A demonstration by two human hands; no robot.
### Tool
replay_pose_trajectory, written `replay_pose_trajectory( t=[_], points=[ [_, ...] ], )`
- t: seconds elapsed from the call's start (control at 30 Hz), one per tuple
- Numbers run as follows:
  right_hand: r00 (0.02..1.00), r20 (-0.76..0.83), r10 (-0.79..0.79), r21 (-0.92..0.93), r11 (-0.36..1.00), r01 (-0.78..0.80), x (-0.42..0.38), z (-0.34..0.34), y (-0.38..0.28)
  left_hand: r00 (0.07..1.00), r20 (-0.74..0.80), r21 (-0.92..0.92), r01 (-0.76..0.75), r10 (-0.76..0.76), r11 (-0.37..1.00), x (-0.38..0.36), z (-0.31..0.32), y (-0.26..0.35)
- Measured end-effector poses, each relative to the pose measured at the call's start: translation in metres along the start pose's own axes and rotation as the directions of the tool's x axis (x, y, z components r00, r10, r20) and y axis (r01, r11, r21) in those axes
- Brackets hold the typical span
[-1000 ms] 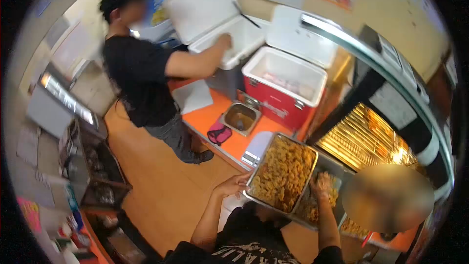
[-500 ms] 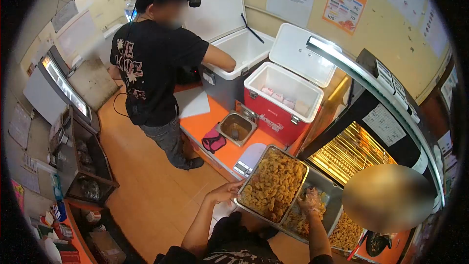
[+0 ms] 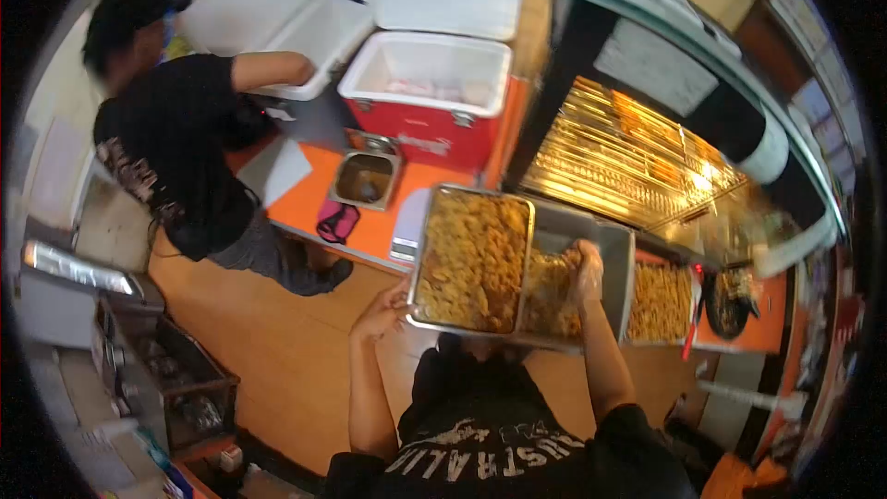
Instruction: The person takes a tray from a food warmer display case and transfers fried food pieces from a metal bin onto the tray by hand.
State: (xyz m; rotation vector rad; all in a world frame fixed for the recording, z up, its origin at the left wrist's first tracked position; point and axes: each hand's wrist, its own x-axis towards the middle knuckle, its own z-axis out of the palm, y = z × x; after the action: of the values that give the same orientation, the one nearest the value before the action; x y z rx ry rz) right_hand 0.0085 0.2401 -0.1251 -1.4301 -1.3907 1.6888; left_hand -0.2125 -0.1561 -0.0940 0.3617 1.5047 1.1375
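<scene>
A metal tray (image 3: 427, 323) heaped with golden fried pieces (image 3: 473, 259) sits in front of my body. My left hand (image 3: 382, 312) is closed on its left edge near the lower corner. To the right, a deeper metal pan (image 3: 612, 259) holds more crumbly fried pieces (image 3: 551, 291) on its left side. My right hand (image 3: 587, 270), in a clear plastic glove, reaches down into this pan beside the pieces. Blur and the food hide its fingertips, so its grip cannot be made out.
Another tray of fried strips (image 3: 660, 300) lies right, near red-handled tongs (image 3: 690, 337) and a black bowl (image 3: 727, 312). Behind are a lit warming cabinet (image 3: 637, 157), a red cooler (image 3: 420, 134) and a sauce pan (image 3: 366, 180). A co-worker (image 3: 176, 139) reaches into a grey cooler (image 3: 319, 115).
The view has swung right and down, shifting the room leftward. My left hand stays on the tray's edge. My right hand is now at the right side of the fried pieces in the pan.
</scene>
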Motion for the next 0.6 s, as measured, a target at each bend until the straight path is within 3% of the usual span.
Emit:
replay_pose_trajectory(
  t=[0.03,0.07,0.13,0.17,0.23,0.27,0.3,0.33,0.37,0.4,0.43,0.47,0.5,0.53,0.57,0.6],
  points=[
    [0.979,0.200,0.032,0.414,0.903,-0.114,0.019,-0.009,0.027,0.998,-0.052,-0.026,-0.042,0.040,0.999,-0.003,0.003,0.006],
    [0.983,0.175,0.048,0.418,0.901,-0.118,0.005,-0.008,0.016,0.990,-0.115,-0.051,-0.090,0.083,0.995,-0.006,0.004,0.011],
    [0.957,0.283,-0.066,0.705,0.690,-0.161,-0.026,0.006,-0.014,0.991,-0.108,-0.068,-0.085,0.078,0.994,-0.010,0.008,0.018],
    [0.959,0.274,-0.066,0.708,0.690,-0.155,-0.039,0.011,-0.029,0.990,-0.118,-0.090,-0.095,0.084,0.991,-0.010,0.009,0.020],
    [0.896,0.439,0.070,0.657,0.655,-0.374,-0.058,0.024,-0.056,0.991,-0.094,-0.073,-0.105,0.098,0.992,-0.003,0.003,0.012],
    [0.873,0.487,-0.027,0.612,0.723,-0.319,-0.067,0.032,-0.060,0.991,-0.097,-0.076,-0.098,0.091,0.992,-0.003,0.003,0.010],
    [0.874,0.484,-0.028,0.614,0.723,-0.317,-0.068,0.040,-0.052,0.991,-0.100,-0.076,-0.093,0.085,0.993,-0.003,0.003,0.009],
    [0.868,0.474,-0.145,0.420,0.904,-0.078,-0.064,0.050,-0.040,0.991,-0.099,-0.072,-0.099,0.092,0.992,-0.003,0.004,0.012],
    [0.833,0.491,-0.255,0.188,0.965,0.185,-0.069,0.062,-0.038,0.991,-0.096,-0.071,-0.099,0.092,0.992,-0.005,0.006,0.015],
    [0.831,0.490,-0.265,0.195,0.962,0.192,-0.078,0.072,-0.036,0.991,-0.097,-0.069,-0.103,0.096,0.992,-0.006,0.007,0.017],
    [0.803,0.491,-0.337,-0.088,0.898,0.431,-0.097,0.086,-0.045,0.989,-0.106,-0.062,-0.114,0.107,0.992,0.007,0.003,-0.003],
    [0.756,0.519,-0.399,-0.347,0.710,0.613,-0.116,0.097,-0.051,0.987,-0.063,-0.105,-0.152,0.146,0.983,0.029,-0.005,-0.040],
    [0.745,0.577,-0.334,-0.433,0.649,0.626,-0.127,0.099,-0.052,0.980,-0.049,-0.145,-0.197,0.192,0.970,0.035,-0.018,-0.057],
    [0.716,0.645,-0.268,-0.492,0.571,0.657,-0.132,0.099,-0.049,0.989,-0.070,-0.084,-0.133,0.128,0.987,0.017,-0.013,-0.033],
    [0.709,0.642,-0.291,-0.541,0.484,0.688,-0.128,0.100,-0.042,0.993,-0.104,-0.038,-0.061,0.057,0.997,0.002,0.000,-0.010],
    [0.700,0.640,-0.317,-0.585,0.388,0.712,-0.121,0.104,-0.036,0.984,-0.118,-0.015,-0.138,0.135,0.990,0.008,0.001,-0.017]
  ],
)
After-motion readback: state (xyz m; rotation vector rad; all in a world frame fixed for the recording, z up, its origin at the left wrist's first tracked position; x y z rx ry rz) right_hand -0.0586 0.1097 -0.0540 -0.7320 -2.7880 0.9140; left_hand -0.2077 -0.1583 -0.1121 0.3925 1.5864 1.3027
